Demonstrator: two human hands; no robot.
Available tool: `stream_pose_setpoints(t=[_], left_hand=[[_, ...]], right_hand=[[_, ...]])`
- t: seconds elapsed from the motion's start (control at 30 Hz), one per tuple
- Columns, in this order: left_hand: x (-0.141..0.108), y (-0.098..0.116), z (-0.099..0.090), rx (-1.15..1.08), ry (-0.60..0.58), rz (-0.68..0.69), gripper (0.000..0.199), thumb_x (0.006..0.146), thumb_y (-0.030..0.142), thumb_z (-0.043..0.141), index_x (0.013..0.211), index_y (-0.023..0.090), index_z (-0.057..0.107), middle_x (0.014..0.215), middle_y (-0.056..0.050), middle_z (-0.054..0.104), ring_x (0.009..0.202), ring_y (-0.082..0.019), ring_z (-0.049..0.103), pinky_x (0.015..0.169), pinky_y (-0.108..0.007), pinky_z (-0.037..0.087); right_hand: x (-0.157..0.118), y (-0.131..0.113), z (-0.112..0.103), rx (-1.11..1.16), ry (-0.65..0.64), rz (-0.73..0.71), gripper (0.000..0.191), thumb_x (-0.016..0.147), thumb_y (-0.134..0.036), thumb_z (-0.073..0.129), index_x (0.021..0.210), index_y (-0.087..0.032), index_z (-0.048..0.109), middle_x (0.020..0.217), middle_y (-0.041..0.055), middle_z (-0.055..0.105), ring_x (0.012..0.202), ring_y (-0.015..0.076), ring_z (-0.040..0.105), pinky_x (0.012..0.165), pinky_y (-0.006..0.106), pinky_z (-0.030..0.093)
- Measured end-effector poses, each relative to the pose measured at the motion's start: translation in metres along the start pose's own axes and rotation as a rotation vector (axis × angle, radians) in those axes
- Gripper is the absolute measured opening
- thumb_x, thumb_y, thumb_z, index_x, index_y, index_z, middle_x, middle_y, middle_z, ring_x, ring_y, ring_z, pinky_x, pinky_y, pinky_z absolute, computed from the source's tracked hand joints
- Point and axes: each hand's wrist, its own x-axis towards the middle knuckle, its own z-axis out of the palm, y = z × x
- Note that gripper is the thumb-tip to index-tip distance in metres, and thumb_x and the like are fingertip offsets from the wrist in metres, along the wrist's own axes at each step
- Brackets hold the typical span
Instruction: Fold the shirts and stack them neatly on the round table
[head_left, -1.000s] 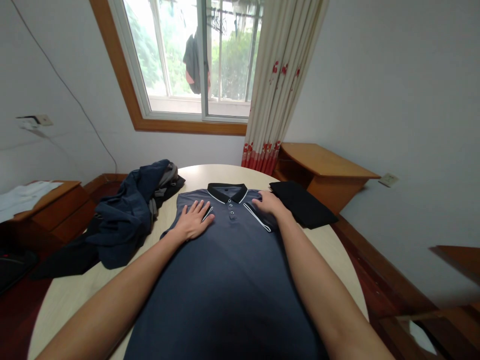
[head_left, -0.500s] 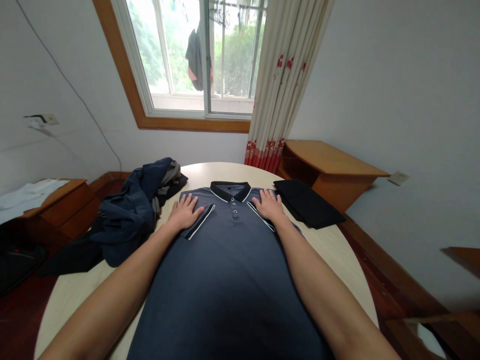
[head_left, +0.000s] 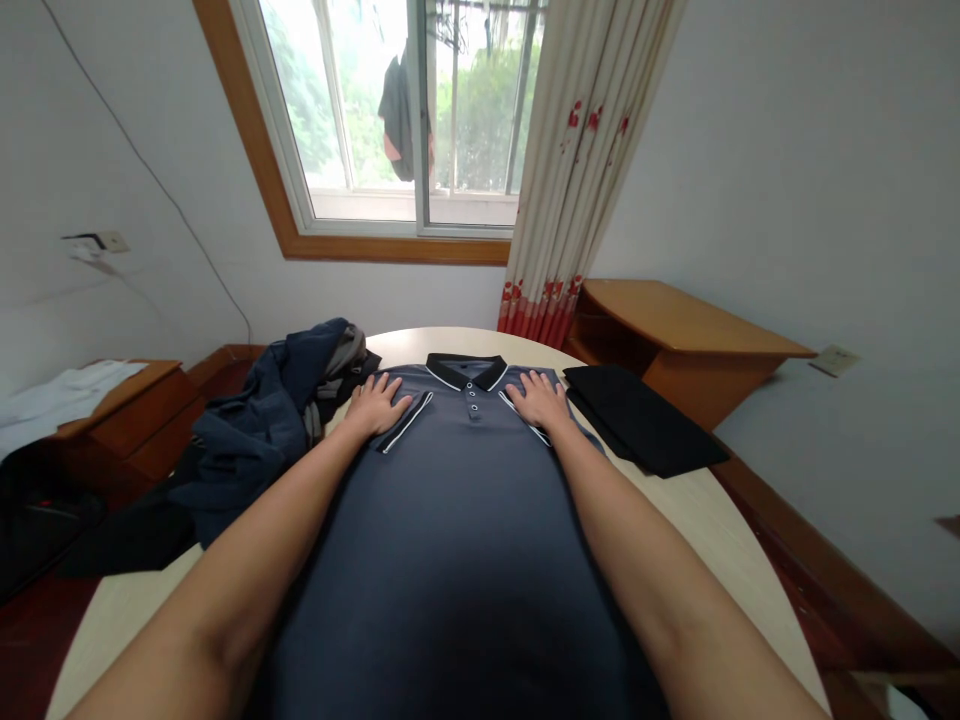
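Note:
A dark grey-blue polo shirt (head_left: pixel 465 500) lies front up on a round pale table (head_left: pixel 720 560). Its black collar (head_left: pixel 466 370) with white edging points to the far side, and the button placket shows below it. Both short sleeves are folded inward over the chest, their white-striped cuffs slanting. My left hand (head_left: pixel 373 405) presses flat with spread fingers on the left sleeve near the shoulder. On the opposite sleeve my right hand (head_left: pixel 541 400) lies flat, fingers apart. The shirt's lower end runs out of view toward me.
Rumpled dark clothes (head_left: pixel 262 420) are heaped at the table's left edge. Folded black cloth (head_left: pixel 645 415) lies at the right. Behind stand a wooden desk (head_left: pixel 690 315), a curtain (head_left: pixel 585 180) and a window. A wooden cabinet (head_left: pixel 150 420) with white cloth is at far left.
The view has shifted slightly and leans closer over the table. Both hands stay flat on the folded sleeves, with only slight movement.

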Motion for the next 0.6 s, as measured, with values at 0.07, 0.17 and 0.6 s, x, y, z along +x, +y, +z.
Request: stream_pose_setpoints(t=[0.07,0.17,0.6], left_hand=[[0.011,-0.001,0.0,-0.004,-0.003,-0.019,0.079,0.098,0.069,0.02,0.162,0.025,0.029,0.171,-0.008,0.017,0.157,-0.036,0.011,0.123,-0.057,0.018],[0.019,0.0,-0.002,-0.013,-0.02,-0.04,0.078,0.098,0.068,0.02,0.163,0.026,0.027,0.171,-0.007,0.015,0.156,-0.037,0.012,0.121,-0.059,0.022],[-0.036,0.057,-0.013,-0.022,0.175,0.1,0.062,0.105,0.037,0.02,0.16,0.011,0.032,0.167,-0.012,0.028,0.154,-0.033,0.023,0.123,-0.054,0.022]], right_hand=[[0.013,-0.001,0.001,-0.002,0.004,-0.002,0.075,0.102,-0.063,0.02,0.161,-0.017,0.029,0.17,0.0106,0.018,0.157,0.0266,0.014,0.125,0.051,0.009],[0.027,-0.002,0.001,0.004,0.004,-0.011,0.075,0.103,-0.063,0.021,0.161,-0.017,0.03,0.169,0.0112,0.019,0.156,0.0267,0.014,0.125,0.051,0.009],[-0.072,-0.068,0.006,0.085,0.241,-0.309,0.054,0.106,-0.042,0.034,0.148,-0.013,0.05,0.159,0.014,0.042,0.149,0.0263,0.033,0.124,0.049,0.014]])
